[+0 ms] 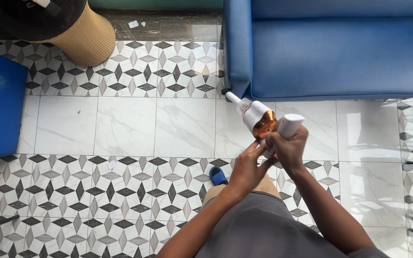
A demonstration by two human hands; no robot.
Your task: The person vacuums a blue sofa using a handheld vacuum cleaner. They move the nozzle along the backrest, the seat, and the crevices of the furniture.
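Right of centre in the frame, the right hand (290,149) is closed around the white handle of a handheld vacuum (259,119), holding it above the floor (125,126) with its nozzle pointing to the upper left. The left hand (247,167) is half open, its fingertips (259,145) touching the vacuum's underside just beside the copper-coloured part. A blue sofa (335,52) fills the upper right, a wicker stool (84,36) the upper left.

A tiled floor (125,124), plain white and star-patterned bands alternating, is bearing a blue sofa (331,52) far right, a woven basket-base stand (87,38) far left, and a blue slipper (218,176) near centre.
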